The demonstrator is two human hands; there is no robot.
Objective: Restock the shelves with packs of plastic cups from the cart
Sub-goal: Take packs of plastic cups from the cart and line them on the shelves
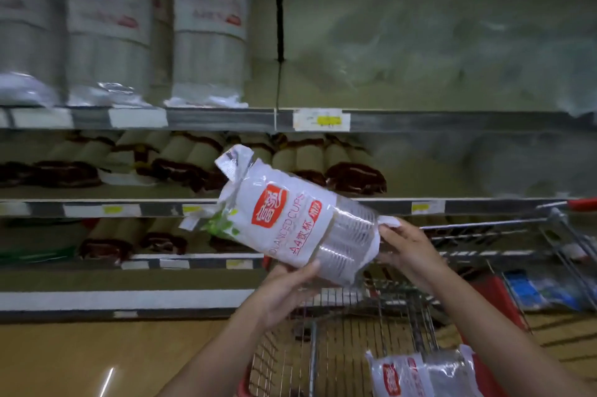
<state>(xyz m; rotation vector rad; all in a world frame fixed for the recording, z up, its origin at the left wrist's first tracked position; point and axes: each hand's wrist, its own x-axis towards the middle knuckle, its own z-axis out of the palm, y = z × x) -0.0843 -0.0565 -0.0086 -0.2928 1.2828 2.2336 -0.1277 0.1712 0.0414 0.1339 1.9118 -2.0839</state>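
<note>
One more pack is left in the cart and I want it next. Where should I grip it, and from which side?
Probably from above, round its middle. The pack in the cart lies flat on its side near the cart's near right corner, the right forearm partly covering it. Both hands are busy: the left hand and right hand grip the raised pack.

white cup pack (290, 222) with red logo, red-trimmed wire cart (403, 316)
</note>
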